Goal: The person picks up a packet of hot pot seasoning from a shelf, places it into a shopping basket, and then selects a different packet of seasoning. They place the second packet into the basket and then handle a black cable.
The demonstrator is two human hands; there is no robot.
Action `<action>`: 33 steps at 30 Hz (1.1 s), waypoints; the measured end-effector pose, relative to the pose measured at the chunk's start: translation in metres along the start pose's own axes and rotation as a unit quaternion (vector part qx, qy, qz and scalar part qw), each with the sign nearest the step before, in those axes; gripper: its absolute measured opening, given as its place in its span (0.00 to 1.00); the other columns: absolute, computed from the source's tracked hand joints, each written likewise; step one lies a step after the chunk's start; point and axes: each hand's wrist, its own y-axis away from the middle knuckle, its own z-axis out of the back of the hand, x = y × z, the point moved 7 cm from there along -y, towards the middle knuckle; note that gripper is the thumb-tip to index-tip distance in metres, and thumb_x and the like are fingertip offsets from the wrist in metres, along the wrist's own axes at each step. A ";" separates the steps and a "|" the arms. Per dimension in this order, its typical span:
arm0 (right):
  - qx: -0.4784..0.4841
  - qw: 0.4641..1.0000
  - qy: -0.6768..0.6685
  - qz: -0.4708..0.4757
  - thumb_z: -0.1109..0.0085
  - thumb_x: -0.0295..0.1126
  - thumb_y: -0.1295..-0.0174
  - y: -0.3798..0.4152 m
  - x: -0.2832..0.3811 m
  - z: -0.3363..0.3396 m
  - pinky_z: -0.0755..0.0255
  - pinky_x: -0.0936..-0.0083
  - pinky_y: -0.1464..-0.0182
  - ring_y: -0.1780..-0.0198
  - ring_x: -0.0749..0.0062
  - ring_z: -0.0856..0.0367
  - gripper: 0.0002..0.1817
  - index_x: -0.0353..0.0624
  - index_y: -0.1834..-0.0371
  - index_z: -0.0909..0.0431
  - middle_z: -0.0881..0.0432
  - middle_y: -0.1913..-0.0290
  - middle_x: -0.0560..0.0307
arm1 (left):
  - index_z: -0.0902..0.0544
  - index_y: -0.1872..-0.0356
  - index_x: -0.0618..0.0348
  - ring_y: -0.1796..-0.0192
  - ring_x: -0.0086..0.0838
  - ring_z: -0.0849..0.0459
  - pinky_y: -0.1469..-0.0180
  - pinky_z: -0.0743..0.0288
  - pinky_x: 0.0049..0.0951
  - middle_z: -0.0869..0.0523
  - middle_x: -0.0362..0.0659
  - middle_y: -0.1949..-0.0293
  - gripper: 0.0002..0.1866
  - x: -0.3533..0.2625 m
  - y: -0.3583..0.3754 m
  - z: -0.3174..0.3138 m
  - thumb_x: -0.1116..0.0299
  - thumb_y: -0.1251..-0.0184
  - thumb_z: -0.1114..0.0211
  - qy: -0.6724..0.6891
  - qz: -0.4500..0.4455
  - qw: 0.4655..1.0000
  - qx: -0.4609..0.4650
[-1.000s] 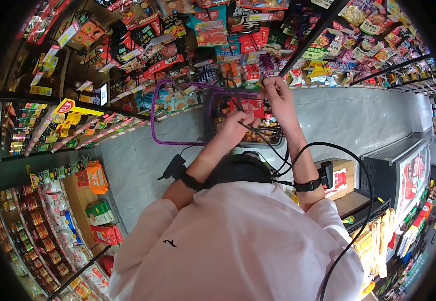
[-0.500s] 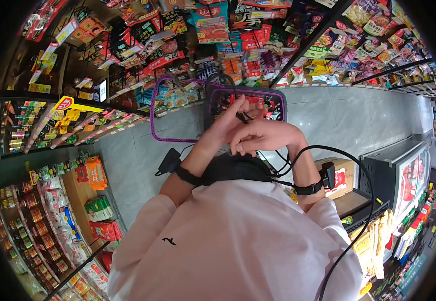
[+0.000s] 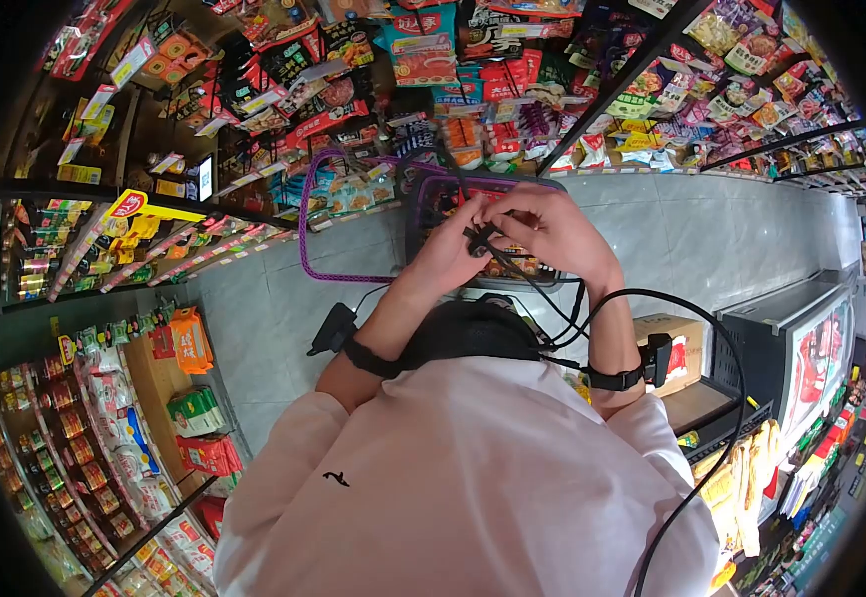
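My left hand point(image 3: 447, 249) is closed, palm turned inward, with a bunched black cord point(image 3: 481, 240) at its fingers. My right hand point(image 3: 552, 231) reaches over from the other side, its fingers bent and pinching the same cord. The fingertips of the two hands nearly meet there. Thin strands of cord trail down from the hands toward the black pouch point(image 3: 468, 330) at my waist. Behind and below the hands is a dark shopping basket point(image 3: 414, 221) with a purple rim. Red packets lie in it, partly hidden by my hands.
A purple loop point(image 3: 302, 224) extends left of the basket. Shelves of bagged foods point(image 3: 423, 60) stand ahead, with a yellow shelf sign point(image 3: 159, 209) at left. On the right are a cardboard box point(image 3: 676, 348) and a grey cabinet point(image 3: 751, 308). A black cable point(image 3: 726, 348) loops past my right forearm.
My right hand has moved up and away from across my left wrist, and its fingers have come to the cord. My left hand has turned slightly. The basket has not moved.
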 end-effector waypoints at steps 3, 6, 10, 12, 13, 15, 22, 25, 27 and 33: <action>-0.019 0.999 0.013 -0.027 0.41 0.21 0.36 -0.002 0.000 0.002 0.20 0.74 0.61 0.64 0.67 0.13 0.05 0.34 0.58 0.21 0.18 0.62 0.51 | 0.22 0.47 0.58 0.47 0.29 0.20 0.43 0.26 0.35 0.18 0.41 0.51 0.19 -0.003 -0.001 -0.002 0.53 0.18 0.53 0.029 -0.029 0.999 0.012; -0.040 0.997 0.006 -0.063 0.42 0.17 0.36 -0.002 -0.006 0.002 0.18 0.77 0.61 0.62 0.73 0.14 0.09 0.33 0.55 0.27 0.19 0.62 0.55 | 0.23 0.45 0.59 0.46 0.30 0.21 0.41 0.27 0.36 0.19 0.42 0.48 0.20 -0.001 -0.006 0.008 0.53 0.18 0.53 -0.013 -0.043 0.999 -0.023; -0.021 0.999 0.011 -0.045 0.42 0.16 0.37 -0.005 -0.025 -0.003 0.18 0.76 0.62 0.62 0.76 0.14 0.10 0.35 0.56 0.30 0.20 0.64 0.56 | 0.24 0.45 0.59 0.46 0.29 0.21 0.42 0.28 0.36 0.19 0.43 0.45 0.21 -0.003 -0.005 0.008 0.52 0.18 0.53 -0.063 -0.069 0.995 -0.025; -0.046 0.998 0.014 -0.051 0.40 0.18 0.38 -0.003 -0.026 0.000 0.20 0.74 0.62 0.63 0.70 0.14 0.09 0.36 0.58 0.29 0.18 0.65 0.53 | 0.23 0.46 0.59 0.47 0.29 0.21 0.44 0.28 0.34 0.19 0.42 0.47 0.20 0.000 -0.006 0.009 0.52 0.18 0.53 -0.056 -0.068 0.995 -0.052; -0.072 0.995 0.016 -0.067 0.38 0.20 0.40 -0.003 -0.023 0.001 0.21 0.72 0.61 0.64 0.65 0.13 0.09 0.36 0.59 0.29 0.17 0.65 0.51 | 0.23 0.47 0.58 0.47 0.28 0.21 0.44 0.28 0.34 0.19 0.42 0.49 0.20 0.000 -0.006 0.010 0.52 0.18 0.52 -0.053 -0.068 0.995 -0.044; -0.095 0.992 0.023 -0.083 0.36 0.23 0.42 -0.001 -0.024 0.002 0.23 0.70 0.61 0.65 0.59 0.13 0.10 0.36 0.61 0.27 0.15 0.66 0.49 | 0.23 0.50 0.57 0.48 0.27 0.21 0.44 0.28 0.33 0.19 0.41 0.51 0.19 -0.003 -0.005 0.006 0.52 0.18 0.52 -0.046 -0.069 0.996 -0.028; -0.085 0.989 0.074 -0.094 0.34 0.26 0.45 0.000 -0.025 -0.002 0.22 0.69 0.58 0.65 0.57 0.14 0.11 0.37 0.60 0.21 0.14 0.66 0.48 | 0.24 0.56 0.53 0.50 0.26 0.21 0.44 0.27 0.33 0.20 0.39 0.54 0.15 -0.005 0.001 -0.009 0.53 0.19 0.50 -0.047 -0.072 0.991 -0.098; -0.069 0.992 0.075 -0.074 0.36 0.27 0.43 0.002 -0.025 -0.005 0.22 0.69 0.56 0.64 0.58 0.14 0.12 0.37 0.56 0.19 0.14 0.64 0.47 | 0.24 0.56 0.54 0.48 0.26 0.21 0.43 0.27 0.33 0.20 0.39 0.52 0.16 -0.008 0.005 -0.017 0.52 0.19 0.50 -0.071 -0.073 0.990 -0.102; -0.059 0.994 0.050 -0.072 0.38 0.28 0.40 0.003 -0.027 -0.008 0.22 0.70 0.55 0.63 0.61 0.14 0.13 0.36 0.53 0.18 0.15 0.63 0.47 | 0.23 0.52 0.56 0.46 0.27 0.21 0.41 0.27 0.33 0.19 0.40 0.50 0.18 -0.009 0.006 -0.016 0.52 0.19 0.50 -0.075 -0.081 0.989 -0.100; -0.020 0.991 -0.087 -0.102 0.37 0.31 0.36 0.004 -0.035 -0.018 0.24 0.75 0.54 0.59 0.76 0.17 0.14 0.33 0.51 0.18 0.15 0.60 0.56 | 0.27 0.38 0.65 0.41 0.30 0.22 0.38 0.28 0.33 0.20 0.45 0.45 0.26 -0.012 0.006 -0.027 0.50 0.18 0.54 -0.124 -0.088 0.987 -0.047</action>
